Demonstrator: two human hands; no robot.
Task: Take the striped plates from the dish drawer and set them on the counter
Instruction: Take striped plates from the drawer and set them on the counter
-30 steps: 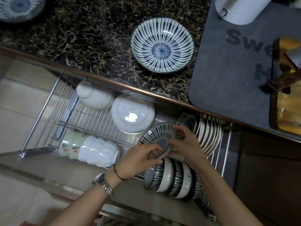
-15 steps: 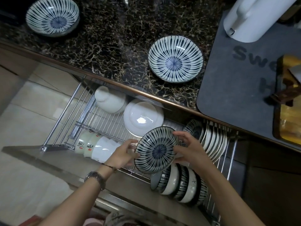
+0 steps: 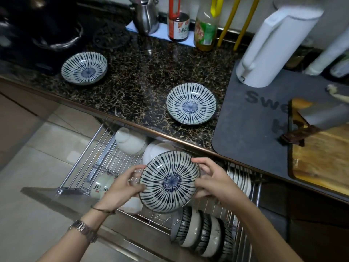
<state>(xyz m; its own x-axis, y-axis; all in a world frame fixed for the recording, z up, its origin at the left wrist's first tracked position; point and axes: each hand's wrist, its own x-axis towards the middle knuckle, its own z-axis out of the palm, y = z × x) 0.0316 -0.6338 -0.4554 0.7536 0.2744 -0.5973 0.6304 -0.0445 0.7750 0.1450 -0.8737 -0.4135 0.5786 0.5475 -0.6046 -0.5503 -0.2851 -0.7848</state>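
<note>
Dim kitchen, pale tiled floor (image 3: 28, 186)

- I note two blue-striped round ceramic plates on the dark marbled stone counter (image 3: 136, 87): one far left (image 3: 84, 68), one right (image 3: 191, 103), well apart.
- A third blue-striped ceramic plate (image 3: 169, 181) is above the pulled-out steel wire dish drawer (image 3: 105, 148), between left hand (image 3: 120, 188) and right hand (image 3: 213, 180).
- Grey rubber mat (image 3: 251, 120) lies right of the counter plates.

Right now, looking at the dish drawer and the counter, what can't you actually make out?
All in the head view:
- Plates in the rack slots: largely hidden behind the right hand; their pattern and count are unclear.
- Drawer floor under the held striped plate: covered by the plate and the left hand.
- Cutting board: cut off by the right edge.
- Bottle labels: too small and blurred to read.
- Dark cookware top left: too dim to identify.
</note>
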